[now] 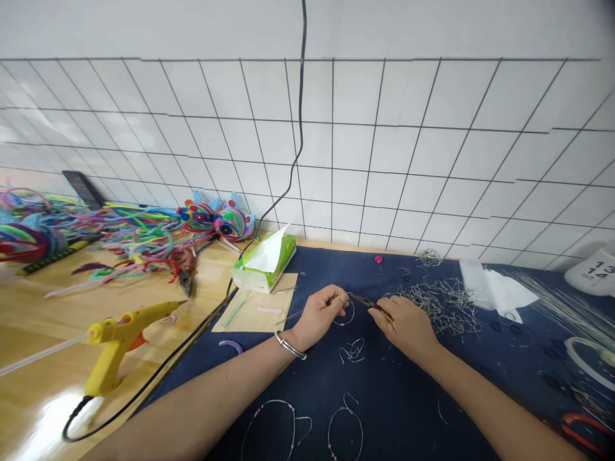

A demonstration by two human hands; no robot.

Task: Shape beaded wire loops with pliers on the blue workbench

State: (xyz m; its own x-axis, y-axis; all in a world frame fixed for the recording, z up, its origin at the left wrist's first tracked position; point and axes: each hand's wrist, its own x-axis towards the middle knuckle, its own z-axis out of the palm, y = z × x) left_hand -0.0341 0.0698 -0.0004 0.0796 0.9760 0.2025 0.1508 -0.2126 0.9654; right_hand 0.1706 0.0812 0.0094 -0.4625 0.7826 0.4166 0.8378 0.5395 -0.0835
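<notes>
My left hand [319, 315] pinches a thin wire ring [353, 314] with pink beads at its lower edge. My right hand [408, 325] grips pliers [379, 308] with yellow-and-black handles, and their jaws reach the top of the ring beside my left fingertips. Just below the ring lies a small tangle of bent wire [353, 351]. Nearer to me on the dark blue cloth [384, 410] are two larger wire loops with pink beads, one at the left [269, 403] and one at the right [346, 435]. A big heap of wire hooks [442, 307] lies beyond my right hand.
A tissue pack [276, 269] stands on brown paper [225, 320] beyond my left hand. At left are a yellow glue gun [113, 346], its black cord and colourful fuzzy stems [139, 237]. Straight wires [567, 307], a white cup [593, 272] and red-handled scissors [589, 426] lie right.
</notes>
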